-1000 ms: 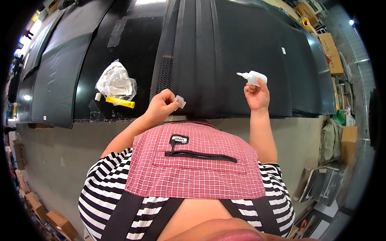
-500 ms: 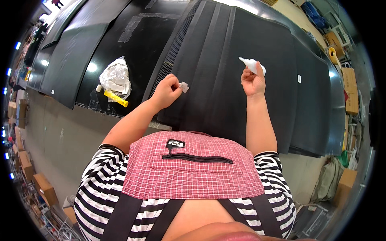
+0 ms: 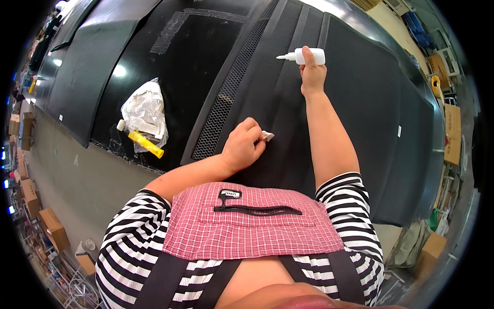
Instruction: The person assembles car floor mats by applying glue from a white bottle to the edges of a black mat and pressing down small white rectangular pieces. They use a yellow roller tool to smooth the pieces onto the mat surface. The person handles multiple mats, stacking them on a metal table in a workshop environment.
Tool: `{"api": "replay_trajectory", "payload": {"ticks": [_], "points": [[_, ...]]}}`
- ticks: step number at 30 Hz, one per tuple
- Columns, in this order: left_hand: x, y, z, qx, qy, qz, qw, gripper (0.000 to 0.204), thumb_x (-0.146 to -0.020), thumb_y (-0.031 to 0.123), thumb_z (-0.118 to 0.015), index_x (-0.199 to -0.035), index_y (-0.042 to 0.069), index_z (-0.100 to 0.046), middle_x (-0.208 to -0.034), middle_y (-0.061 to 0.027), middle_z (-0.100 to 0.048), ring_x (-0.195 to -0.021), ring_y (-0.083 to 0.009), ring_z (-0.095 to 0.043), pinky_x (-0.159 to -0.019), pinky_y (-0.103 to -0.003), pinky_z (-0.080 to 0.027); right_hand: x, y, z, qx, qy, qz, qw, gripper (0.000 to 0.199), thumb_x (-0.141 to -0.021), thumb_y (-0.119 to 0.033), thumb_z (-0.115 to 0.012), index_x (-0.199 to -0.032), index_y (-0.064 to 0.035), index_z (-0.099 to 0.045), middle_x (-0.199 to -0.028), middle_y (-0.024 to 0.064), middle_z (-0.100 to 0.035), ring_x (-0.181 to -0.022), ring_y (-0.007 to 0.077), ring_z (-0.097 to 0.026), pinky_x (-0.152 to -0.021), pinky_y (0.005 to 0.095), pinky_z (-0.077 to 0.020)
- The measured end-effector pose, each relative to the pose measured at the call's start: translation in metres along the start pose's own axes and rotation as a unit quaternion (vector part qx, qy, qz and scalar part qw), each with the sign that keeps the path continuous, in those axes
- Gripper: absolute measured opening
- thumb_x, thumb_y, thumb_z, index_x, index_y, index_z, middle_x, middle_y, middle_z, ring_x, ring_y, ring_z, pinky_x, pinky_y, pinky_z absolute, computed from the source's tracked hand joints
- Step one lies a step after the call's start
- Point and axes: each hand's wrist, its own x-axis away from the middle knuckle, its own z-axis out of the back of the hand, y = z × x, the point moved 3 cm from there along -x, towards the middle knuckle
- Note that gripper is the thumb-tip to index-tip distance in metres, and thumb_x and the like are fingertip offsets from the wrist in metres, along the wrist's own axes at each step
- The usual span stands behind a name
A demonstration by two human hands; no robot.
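Observation:
A small crumpled whitish piece, like tissue or cloth, is pinched in the fingertips of my left hand. That hand is low over the padded black sheet; whether it touches is hard to tell. Farther off and to the right, my right hand is closed around a white squeeze bottle. The bottle lies sideways in the grip, its thin nozzle pointing left above the sheet's raised ribs. A strip of black mesh runs along the sheet's left side.
On the glossy black surface to the left lie a clear plastic bag with whitish contents and a yellow-handled tool. More black sheets overhang the far-left edge. Cardboard boxes stand on the floor at both sides.
My left hand has moved right and nearer to me with the whitish piece. My right hand has gone farther out and slightly left, turning the bottle level. The view has shifted slightly.

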Motion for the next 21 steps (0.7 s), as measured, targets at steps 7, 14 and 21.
{"api": "replay_trajectory", "payload": {"ticks": [7,14,21], "points": [[0.000,-0.003,-0.001,0.018,0.026,0.007,0.999,0.012,-0.076,0.005,-0.074,-0.076,0.006,-0.063,-0.087,-0.0089,-0.060,-0.078,-0.0286,-0.061,-0.068,-0.038,-0.051,-0.013,0.011,-0.002,-0.050,-0.008,-0.044,0.998,0.031,-0.093,-0.034,-0.074,-0.096,-0.0052,-0.065,-0.072,0.0042,-0.061,-0.057,0.0099,-0.054,-0.051,0.0248,-0.0431],[0.001,0.000,-0.013,0.039,0.055,0.044,0.997,0.011,-0.077,0.004,-0.074,-0.077,0.006,-0.063,-0.088,-0.0076,-0.060,-0.078,-0.0276,-0.061,-0.068,-0.037,-0.051,-0.035,0.004,0.005,-0.090,-0.017,-0.069,0.993,0.031,-0.087,-0.029,-0.080,-0.102,-0.0049,-0.068,-0.076,0.0080,-0.067,-0.059,0.0143,-0.061,-0.051,0.0263,-0.0454],[0.003,-0.001,-0.010,-0.010,0.006,-0.037,0.999,0.012,-0.073,0.003,-0.073,-0.078,0.007,-0.063,-0.090,-0.0075,-0.061,-0.085,-0.0285,-0.059,-0.075,-0.037,-0.049,-0.017,0.014,-0.016,0.021,-0.057,-0.007,0.998,0.022,-0.085,-0.023,-0.080,-0.094,-0.0052,-0.071,-0.079,0.0027,-0.066,-0.061,0.0099,-0.057,-0.055,0.0257,-0.0439]]}}
